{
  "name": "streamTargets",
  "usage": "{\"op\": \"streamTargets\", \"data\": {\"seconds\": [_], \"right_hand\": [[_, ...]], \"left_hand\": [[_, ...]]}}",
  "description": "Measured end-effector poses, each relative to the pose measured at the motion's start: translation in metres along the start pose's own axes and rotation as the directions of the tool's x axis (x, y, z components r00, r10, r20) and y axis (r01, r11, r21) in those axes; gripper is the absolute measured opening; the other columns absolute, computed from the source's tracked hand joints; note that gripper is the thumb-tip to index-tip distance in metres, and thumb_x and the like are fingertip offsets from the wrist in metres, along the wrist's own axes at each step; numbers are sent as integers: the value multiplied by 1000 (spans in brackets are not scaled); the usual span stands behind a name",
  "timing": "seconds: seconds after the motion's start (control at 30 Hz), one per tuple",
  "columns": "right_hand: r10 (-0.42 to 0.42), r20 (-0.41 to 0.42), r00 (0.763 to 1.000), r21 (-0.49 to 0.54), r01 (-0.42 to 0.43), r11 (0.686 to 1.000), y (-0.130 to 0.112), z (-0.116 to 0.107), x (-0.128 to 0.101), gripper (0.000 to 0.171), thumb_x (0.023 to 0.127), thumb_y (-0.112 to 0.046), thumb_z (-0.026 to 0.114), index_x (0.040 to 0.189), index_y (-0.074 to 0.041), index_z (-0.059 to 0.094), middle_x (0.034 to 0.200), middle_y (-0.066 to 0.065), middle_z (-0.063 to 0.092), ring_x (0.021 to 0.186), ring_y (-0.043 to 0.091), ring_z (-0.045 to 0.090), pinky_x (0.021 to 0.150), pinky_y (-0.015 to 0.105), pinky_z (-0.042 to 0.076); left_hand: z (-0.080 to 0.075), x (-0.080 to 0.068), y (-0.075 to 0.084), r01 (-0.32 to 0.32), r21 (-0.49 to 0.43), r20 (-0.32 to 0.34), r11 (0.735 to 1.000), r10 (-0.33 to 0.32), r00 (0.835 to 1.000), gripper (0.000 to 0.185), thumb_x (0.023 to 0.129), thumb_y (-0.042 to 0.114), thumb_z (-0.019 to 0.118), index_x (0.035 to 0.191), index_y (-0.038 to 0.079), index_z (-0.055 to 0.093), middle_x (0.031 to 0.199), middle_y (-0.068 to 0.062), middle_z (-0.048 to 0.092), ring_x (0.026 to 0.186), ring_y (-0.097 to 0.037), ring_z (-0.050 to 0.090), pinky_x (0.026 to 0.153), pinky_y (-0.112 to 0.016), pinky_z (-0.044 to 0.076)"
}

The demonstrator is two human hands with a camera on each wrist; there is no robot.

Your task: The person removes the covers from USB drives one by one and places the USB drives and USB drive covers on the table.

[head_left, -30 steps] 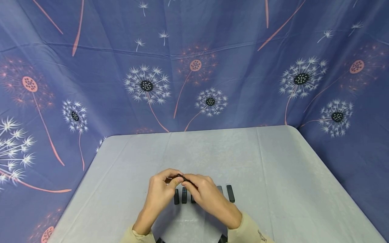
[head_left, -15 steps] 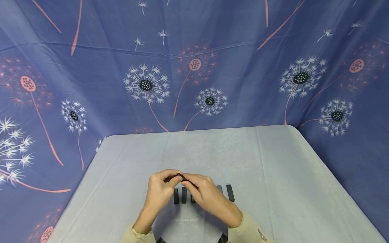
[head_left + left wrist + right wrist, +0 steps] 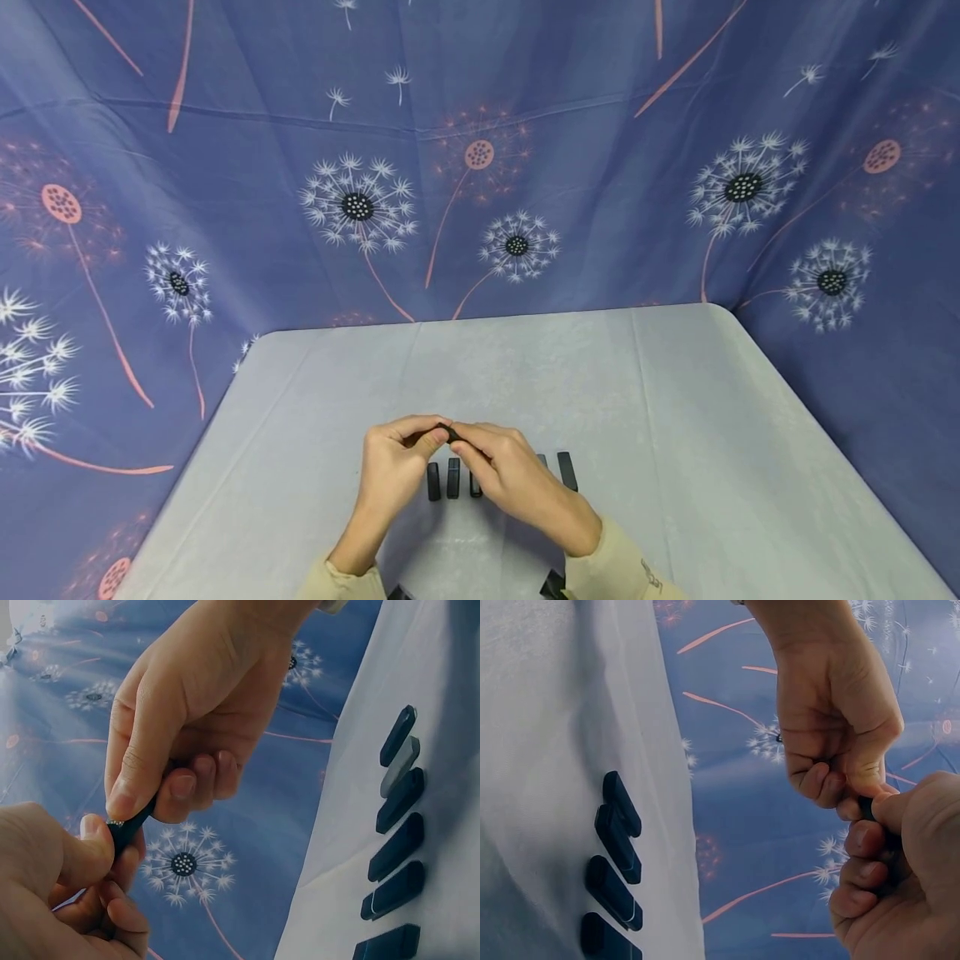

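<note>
From the head view, a person's two hands meet above a grey table [image 3: 675,400]. The left hand [image 3: 393,471] and the right hand [image 3: 510,483] each pinch one end of a small dark bar [image 3: 447,432], held up off the table just behind a row of dark blocks [image 3: 450,479] that lie side by side on the cloth. A blue backdrop with dandelion print [image 3: 360,204] hangs behind.

From the left wrist view, the right hand [image 3: 195,712] curls its thumb and fingers round the dark bar [image 3: 129,827], while the left hand [image 3: 52,892] grips the lower end with its thumb. The dark blocks [image 3: 397,840] lie apart on the table.

From the right wrist view, the left hand [image 3: 836,720] and the right hand [image 3: 900,877] clasp the bar [image 3: 870,808], mostly hidden between fingers. The blocks [image 3: 615,870] lie below.
</note>
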State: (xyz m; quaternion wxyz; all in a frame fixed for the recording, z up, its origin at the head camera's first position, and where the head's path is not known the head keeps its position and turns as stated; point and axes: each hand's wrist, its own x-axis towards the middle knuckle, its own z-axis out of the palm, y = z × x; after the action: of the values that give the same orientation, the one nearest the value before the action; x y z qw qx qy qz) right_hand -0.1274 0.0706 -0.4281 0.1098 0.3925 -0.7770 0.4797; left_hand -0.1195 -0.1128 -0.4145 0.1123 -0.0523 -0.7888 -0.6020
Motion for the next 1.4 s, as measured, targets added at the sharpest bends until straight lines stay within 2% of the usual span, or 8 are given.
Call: {"op": "streamTargets", "data": {"seconds": [0.17, 0.37, 0.57, 0.73, 0.83, 1.03, 1.17, 1.4], "right_hand": [[-18, -13, 1000, 2, 18, 1000, 1, 1, 0, 34, 107, -10, 55, 139, -1, 63, 93, 1, 71, 60, -6, 40, 53, 11, 41], [22, 3, 1000, -35, -22, 999, 0, 1, -1, 34, 109, -13, 53, 140, -2, 62, 110, 5, 74, 61, -4, 40, 57, 13, 44], [132, 36, 991, -85, -129, 988, -2, -2, -2, 37, 112, -20, 46, 141, -1, 61, 77, -6, 56, 56, -3, 37, 54, 16, 43], [192, 32, 981, -153, -185, 971, -2, -2, -3, 41, 113, -26, 41, 138, -3, 64, 111, 5, 74, 87, 6, 66, 78, 26, 58], [199, 28, 980, -172, -192, 966, -1, -2, -3, 40, 114, -26, 41, 132, -4, 69, 120, 7, 74, 100, 9, 68, 85, 30, 59], [216, 36, 976, -170, -207, 963, 1, -3, -3, 37, 113, -27, 43, 117, -8, 74, 82, -7, 61, 70, 3, 49, 64, 21, 47], [227, 25, 974, -160, -220, 962, 2, -4, -3, 32, 112, -29, 47, 114, -10, 72, 83, -11, 56, 70, 2, 48, 62, 21, 46], [257, 50, 965, -128, -249, 960, 3, -4, -3, 20, 109, -29, 54, 112, -11, 63, 83, -8, 58, 64, 1, 49, 56, 19, 46]], "left_hand": [[1, -2, 1, 24, -10, -26, 1000, -24, 999, 8, 84, 4, 82, 91, 8, 84, 88, -7, 80, 74, -16, 74, 69, -24, 59], [2, -3, 1, 14, 20, -17, 1000, -14, 1000, 9, 87, 8, 81, 95, 10, 84, 92, -5, 80, 78, -13, 74, 71, -24, 59], [4, 0, -3, -3, 10, 52, 1000, 3, 999, 12, 90, 15, 80, 101, 11, 83, 98, -4, 80, 85, -11, 75, 76, -25, 60], [4, 1, -6, -61, 33, 83, 998, 58, 995, 14, 91, 17, 78, 104, 16, 82, 100, 1, 79, 87, -12, 72, 76, -26, 59], [3, 1, -7, -83, 66, 97, 994, 76, 992, 15, 91, 20, 78, 105, 18, 82, 101, 6, 78, 91, -10, 70, 78, -26, 57], [1, 2, -8, -110, 86, 134, 990, 98, 986, 16, 91, 20, 77, 106, 20, 82, 103, 7, 76, 89, -10, 64, 77, -25, 55], [-2, 2, -8, -123, 85, 184, 989, 106, 977, 21, 95, 19, 74, 115, 20, 80, 111, 1, 75, 89, -12, 61, 76, -26, 56], [-2, 3, -5, -31, 80, 211, 996, 14, 977, 24, 95, 23, 76, 118, 19, 78, 116, 1, 74, 93, -13, 69, 79, -27, 59]]}}
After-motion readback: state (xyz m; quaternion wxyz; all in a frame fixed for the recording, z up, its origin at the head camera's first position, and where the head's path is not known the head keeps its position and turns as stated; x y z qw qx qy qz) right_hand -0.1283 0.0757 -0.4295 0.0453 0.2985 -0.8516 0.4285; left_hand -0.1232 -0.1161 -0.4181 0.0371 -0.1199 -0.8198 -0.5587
